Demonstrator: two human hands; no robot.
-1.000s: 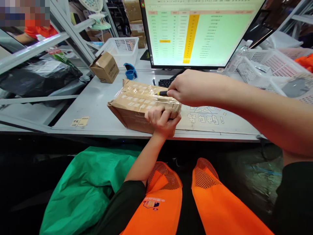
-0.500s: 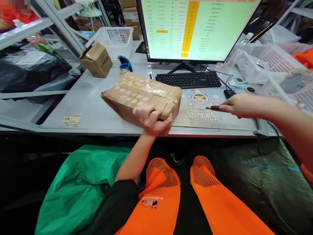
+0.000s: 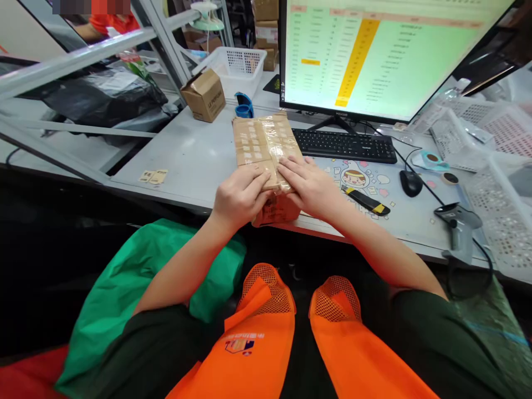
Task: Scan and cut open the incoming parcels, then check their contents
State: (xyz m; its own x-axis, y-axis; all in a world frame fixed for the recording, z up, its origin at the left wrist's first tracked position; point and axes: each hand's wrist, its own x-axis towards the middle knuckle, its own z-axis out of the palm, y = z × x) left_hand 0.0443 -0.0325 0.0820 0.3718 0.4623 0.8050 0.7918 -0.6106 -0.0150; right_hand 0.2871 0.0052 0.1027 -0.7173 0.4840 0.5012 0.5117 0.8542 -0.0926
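A brown cardboard parcel (image 3: 261, 141) wrapped in clear tape lies lengthwise at the near edge of the grey desk (image 3: 195, 155). My left hand (image 3: 241, 194) grips its near left corner. My right hand (image 3: 307, 185) presses on its near right side, fingers spread over the taped top. A black and yellow utility knife (image 3: 366, 200) lies on the printed desk mat (image 3: 374, 183), just right of my right hand.
Behind the parcel are a black keyboard (image 3: 344, 145) and a monitor (image 3: 386, 55). A mouse (image 3: 410, 183), a barcode scanner (image 3: 457, 221) and white baskets (image 3: 499, 183) stand to the right. A small carton (image 3: 204, 95), a blue tape dispenser (image 3: 243, 105) and a basket (image 3: 236, 66) are at the back left.
My right hand has put the knife down on the mat and come onto the parcel. The parcel has been turned lengthwise and pulled to the desk's near edge.
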